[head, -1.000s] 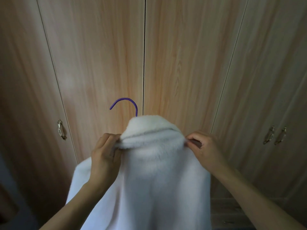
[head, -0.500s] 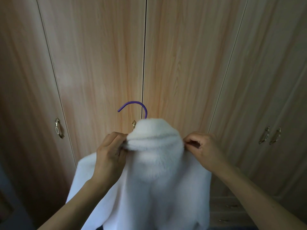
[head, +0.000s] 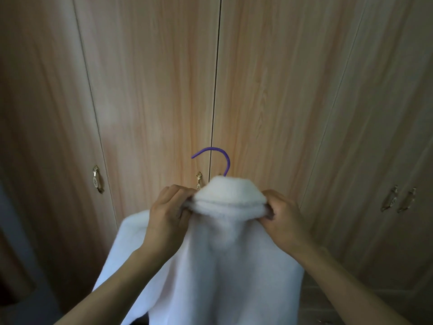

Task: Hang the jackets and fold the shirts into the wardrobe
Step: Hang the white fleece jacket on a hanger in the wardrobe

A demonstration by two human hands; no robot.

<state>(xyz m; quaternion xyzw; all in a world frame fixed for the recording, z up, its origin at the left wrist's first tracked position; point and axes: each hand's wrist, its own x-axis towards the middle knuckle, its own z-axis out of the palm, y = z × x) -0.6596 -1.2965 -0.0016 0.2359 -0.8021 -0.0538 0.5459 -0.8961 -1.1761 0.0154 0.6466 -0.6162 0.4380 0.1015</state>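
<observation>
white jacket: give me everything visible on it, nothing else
The white jacket looks like thick, fluffy fleece or faux fur, with a folded-down collar at its top. It hangs upright on a hanger, whose purple hook rises from the collar; the rest of the hanger is hidden. The left hand and right hand each grip a collar end. One sleeve or shoulder bulges out lower left. It is held before closed wooden wardrobe doors; its hem is out of frame.

No text, label, brand or number can be read. The left door handle carries a small oval plate with marks on it, but they are too small and blurred to make out.
</observation>
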